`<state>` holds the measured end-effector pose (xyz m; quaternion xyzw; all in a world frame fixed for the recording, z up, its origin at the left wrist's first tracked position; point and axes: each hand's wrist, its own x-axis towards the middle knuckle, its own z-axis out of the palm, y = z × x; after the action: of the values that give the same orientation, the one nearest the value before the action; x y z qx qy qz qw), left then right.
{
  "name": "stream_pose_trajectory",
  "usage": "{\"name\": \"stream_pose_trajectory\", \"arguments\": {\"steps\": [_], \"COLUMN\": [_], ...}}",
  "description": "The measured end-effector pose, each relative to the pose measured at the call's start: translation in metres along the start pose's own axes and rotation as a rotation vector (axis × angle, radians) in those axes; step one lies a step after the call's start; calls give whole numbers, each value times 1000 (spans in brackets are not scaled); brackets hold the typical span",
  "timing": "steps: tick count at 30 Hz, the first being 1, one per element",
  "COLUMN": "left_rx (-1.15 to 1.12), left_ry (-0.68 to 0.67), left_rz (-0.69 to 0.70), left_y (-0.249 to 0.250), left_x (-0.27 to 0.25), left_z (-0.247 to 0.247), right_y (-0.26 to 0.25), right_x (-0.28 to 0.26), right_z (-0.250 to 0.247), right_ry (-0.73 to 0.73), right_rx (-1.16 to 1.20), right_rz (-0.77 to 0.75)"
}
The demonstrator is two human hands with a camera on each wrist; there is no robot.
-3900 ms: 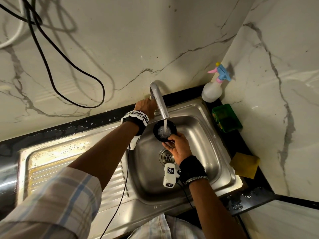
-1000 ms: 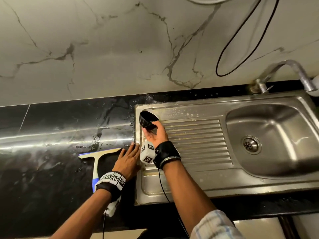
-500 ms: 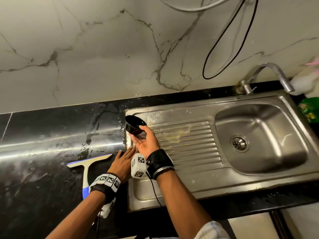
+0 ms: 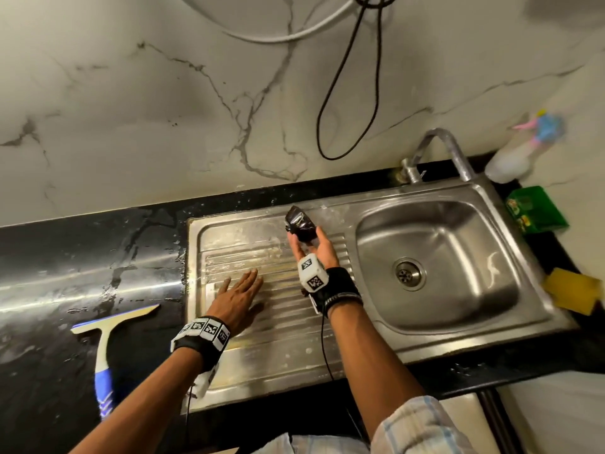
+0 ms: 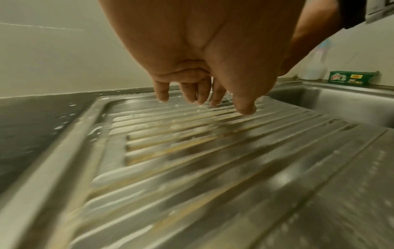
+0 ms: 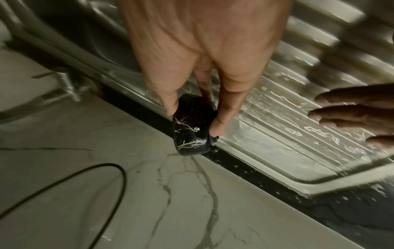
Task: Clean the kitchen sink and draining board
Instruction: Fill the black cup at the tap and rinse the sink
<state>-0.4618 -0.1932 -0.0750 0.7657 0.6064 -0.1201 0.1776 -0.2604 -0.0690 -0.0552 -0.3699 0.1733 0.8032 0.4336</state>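
1. While my left hand (image 4: pixel 236 296) lies flat w/ fingers straight over the ribs of the draining board (image 4: pixel 271 352), it grasps nothing; in the left wrist view the fingertips (image 5: pixel 163 96) sit at or just above the wet metal, can't tell if they touch.
2. Board looks wet & streaked w/ pale soapy film, so prob. slick under the palm. Stiff steel, won't give; I can press hard on it, but ribs will trap residue in the grooves.
3. Right hand (image 4: pixel 311 247) is curled round a small black bowl (image 4: pixel 299 223), held above the back part of the board, tilted on its side. Right wrist view: fingertips (image 6: pixel 219 124) pinch the wall from both sides.
4. Bowl seems light, rigid, glossy, w/ scratch marks on the outside. Wet & smooth = slippery, so best grip is across the rim/wall w/ thumb opposite fingers, not on the rounded base. Could crack if dropped on steel, can't tell the material.
5. Sink (image 4: pixel 442 257) is just right of the board, basin w/ drain, tap (image 4: pixel 442 149) behind it.
6. Squeegee (image 4: pixel 108 342) lies on the black counter, left of the board, near my left wrist.
7. Far right corner: spray bottle (image 4: pixel 514 158), green soap box (image 4: pixel 537 214), yellow sponge (image 4: pixel 573 290).
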Motion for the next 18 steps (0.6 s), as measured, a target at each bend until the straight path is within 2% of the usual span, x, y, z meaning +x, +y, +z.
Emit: {"name": "stream_pose_trajectory", "arguments": {"steps": [9, 13, 18], "left_rx": [20, 45, 10], "left_ry": [23, 106, 214], "left_rz": [121, 197, 242], "left_y": [133, 193, 262], "left_x": [106, 162, 231], "left_z": [-46, -76, -133], "right_y": [-143, -198, -254], "right_x": [-93, -116, -125], "right_z": [-53, -82, -107], "right_ry": [117, 207, 161], "right_rx": [-78, -177, -322], "right_rz": [-180, -287, -413]}}
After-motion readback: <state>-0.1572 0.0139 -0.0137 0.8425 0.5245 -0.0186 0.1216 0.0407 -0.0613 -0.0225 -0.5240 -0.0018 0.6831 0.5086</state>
